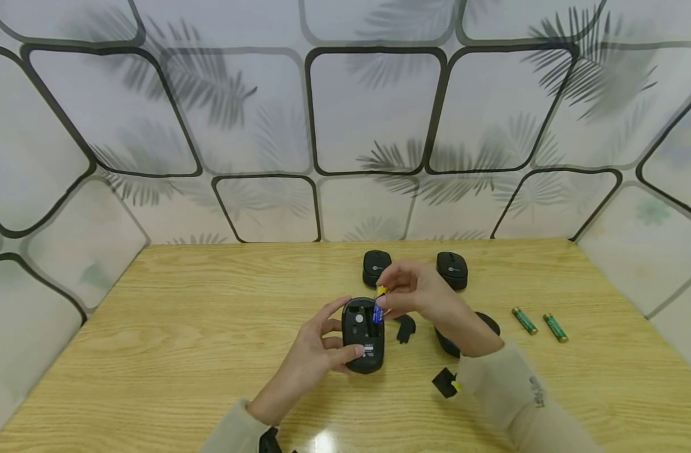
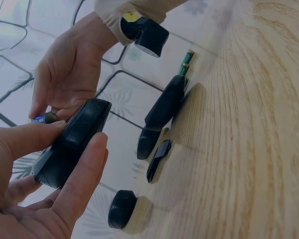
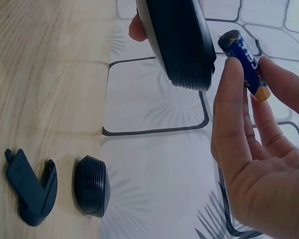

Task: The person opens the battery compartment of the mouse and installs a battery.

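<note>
A black computer mouse (image 1: pixel 363 336), its underside up and its battery bay uncovered, is held above the table by my left hand (image 1: pixel 314 358), thumb on one face and fingers around the sides. My right hand (image 1: pixel 421 292) pinches a blue and yellow battery (image 3: pixel 246 64) between thumb and fingers. In the head view the battery is over the bay's upper right; the right wrist view shows it apart from the mouse. On the table just right of the held mouse lies a black battery cover (image 1: pixel 405 328), also seen beside another mouse in the right wrist view.
Two black mice (image 1: pixel 376 267) (image 1: pixel 452 270) stand at the table's back. Another mouse (image 1: pixel 488 324) is partly hidden behind my right forearm. Two green batteries (image 1: pixel 524 320) (image 1: pixel 556 328) lie at the right. A patterned fabric-like wall (image 1: pixel 373 113) rises behind the wooden table (image 1: pixel 181 346).
</note>
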`<state>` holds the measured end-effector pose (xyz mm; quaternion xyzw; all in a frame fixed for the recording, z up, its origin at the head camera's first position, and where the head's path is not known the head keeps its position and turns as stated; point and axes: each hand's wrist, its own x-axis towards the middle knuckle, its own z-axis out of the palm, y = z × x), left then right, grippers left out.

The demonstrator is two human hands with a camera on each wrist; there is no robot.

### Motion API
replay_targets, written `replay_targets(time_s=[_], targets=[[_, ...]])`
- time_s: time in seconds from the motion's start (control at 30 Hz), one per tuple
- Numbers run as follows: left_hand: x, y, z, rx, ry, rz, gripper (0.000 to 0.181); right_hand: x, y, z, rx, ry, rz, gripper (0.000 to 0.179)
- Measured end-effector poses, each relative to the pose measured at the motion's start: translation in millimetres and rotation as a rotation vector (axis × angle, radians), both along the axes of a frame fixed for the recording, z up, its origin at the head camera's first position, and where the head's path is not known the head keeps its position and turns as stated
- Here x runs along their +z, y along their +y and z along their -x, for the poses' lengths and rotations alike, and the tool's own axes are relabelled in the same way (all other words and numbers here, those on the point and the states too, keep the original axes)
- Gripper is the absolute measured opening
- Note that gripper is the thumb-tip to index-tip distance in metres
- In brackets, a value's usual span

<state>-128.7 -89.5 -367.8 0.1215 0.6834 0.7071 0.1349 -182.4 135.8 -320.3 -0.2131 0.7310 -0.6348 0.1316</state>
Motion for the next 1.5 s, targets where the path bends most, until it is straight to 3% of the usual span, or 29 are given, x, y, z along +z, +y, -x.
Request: replay_targets(time_s=[0.43,1.03,1.17,1.27,1.5], targets=[[-1.2,1.8,0.3,-0.004,-0.006,0.002,0.08,0.0,-6,-1.5,0.01,0.098,-0.106,0.017],[0.0,3.9,-0.1,0.003,-0.003,0.002,0.079,-1.3,-4,-3.2,-0.02,0.111,-0.141,0.012],[2.0,3.7,-0.8,0.007,0.0,-0.005,0.08,-3.6,-4,-4.0,-0.07,0.057,-0.14,0.015],[3.3,4.3,-0.8,0.002,0.015,-0.003,0.08,-8.4,-4,-5.1,-0.063,-0.026,-0.131,0.024],[3.0,8.4,2.1,0.001,0.026,0.01,0.079,-23.2,-3,-12.3,0.088,-0.256,-0.075,0.053]])
